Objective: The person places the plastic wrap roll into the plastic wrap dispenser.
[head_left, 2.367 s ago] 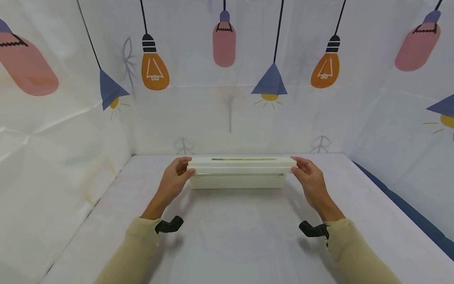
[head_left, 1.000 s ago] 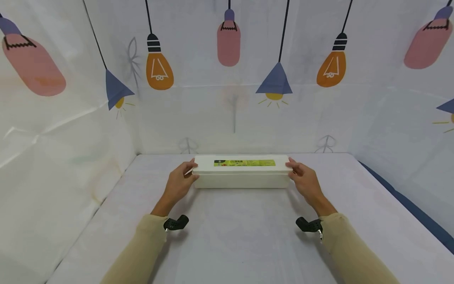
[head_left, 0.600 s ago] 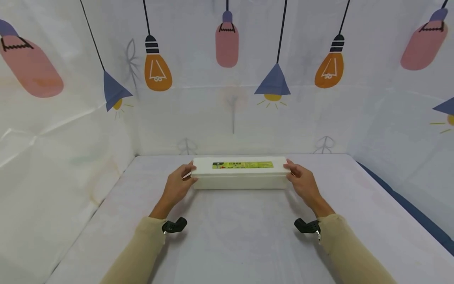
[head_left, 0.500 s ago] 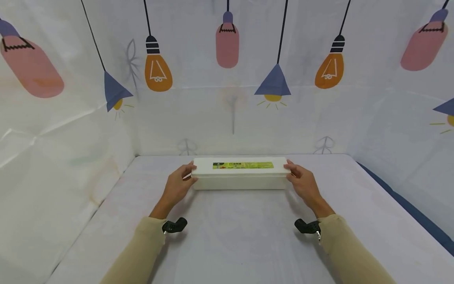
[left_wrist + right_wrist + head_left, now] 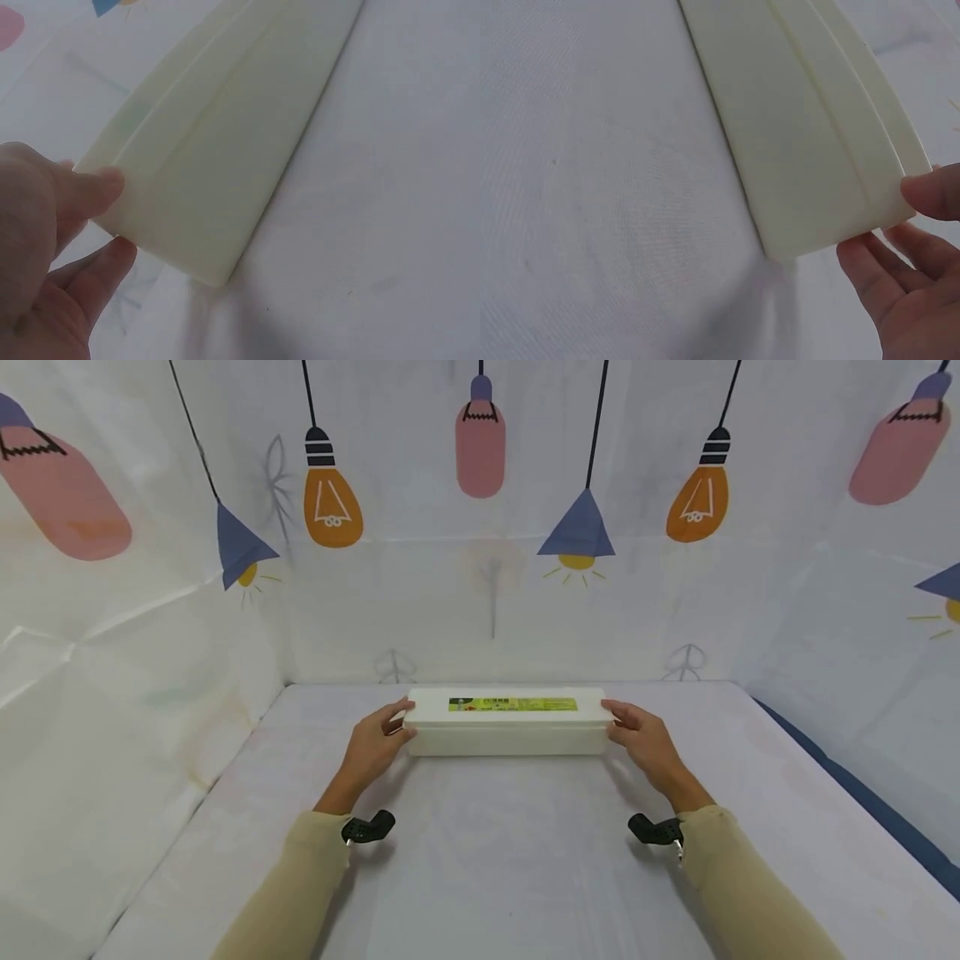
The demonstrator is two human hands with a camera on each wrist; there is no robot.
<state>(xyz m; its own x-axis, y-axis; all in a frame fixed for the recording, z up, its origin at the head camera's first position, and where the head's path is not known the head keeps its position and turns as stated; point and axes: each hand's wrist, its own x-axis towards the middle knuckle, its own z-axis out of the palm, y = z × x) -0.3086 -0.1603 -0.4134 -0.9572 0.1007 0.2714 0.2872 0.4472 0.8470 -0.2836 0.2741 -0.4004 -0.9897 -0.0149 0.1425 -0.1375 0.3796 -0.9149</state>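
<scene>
A long white cling film box (image 5: 508,742) lies on the table in the head view, its lid (image 5: 427,714) down flat on the base. On top runs a yellow-green label (image 5: 513,704). My left hand (image 5: 371,747) holds the box's left end; in the left wrist view the thumb lies on the lid's front edge and other fingers (image 5: 101,274) touch the end face. At the right end, my right hand (image 5: 649,745) grips the lid corner, with the thumb (image 5: 934,193) at the edge and fingertips against the end face in the right wrist view.
White cloth covers the table (image 5: 480,860). A pale sheet printed with hanging lamps (image 5: 495,610) rises behind the box and at both sides. A dark blue strip (image 5: 862,785) runs along the right table edge. Both wrists wear black devices (image 5: 369,827).
At 2.4 s ago the lid was tilted up, with a gap above the base; since then both hands have brought it down. In the last half second hands and box stay nearly still.
</scene>
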